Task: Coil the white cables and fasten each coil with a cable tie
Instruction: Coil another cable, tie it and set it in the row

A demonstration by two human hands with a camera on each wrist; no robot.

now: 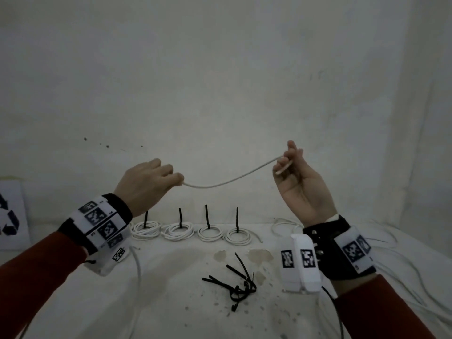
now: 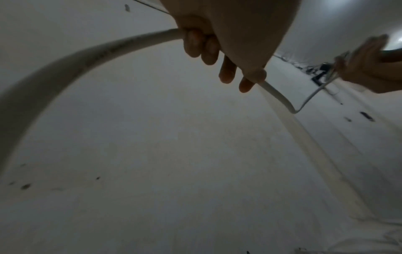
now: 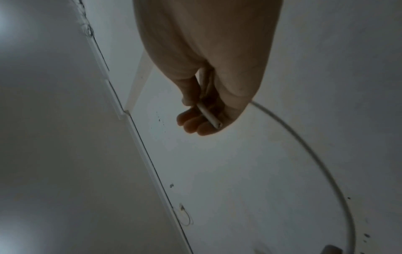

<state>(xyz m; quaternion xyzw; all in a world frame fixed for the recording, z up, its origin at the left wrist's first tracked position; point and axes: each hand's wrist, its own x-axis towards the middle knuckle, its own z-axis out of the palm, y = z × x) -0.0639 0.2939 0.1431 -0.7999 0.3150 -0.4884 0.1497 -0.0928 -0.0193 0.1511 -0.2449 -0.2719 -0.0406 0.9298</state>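
4 tied white coils (image 1: 146,230) (image 1: 178,231) (image 1: 210,233) (image 1: 238,235) in a row on the desk (image 1: 171,302), each with 1 black tie upright. 1 pile of loose black cable ties (image 1: 236,281), exact count unclear. 1 uncoiled white cable (image 1: 227,181) held up. 2 hands.

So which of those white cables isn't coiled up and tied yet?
The white cable stretched in the air between the left hand and right hand; the four coiled white cables on the table each wear a black tie.

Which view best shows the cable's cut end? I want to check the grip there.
The right wrist view: the cable end pokes out past the right hand's fingertips. The head view shows it small and blurred; in the left wrist view it cannot be made out.
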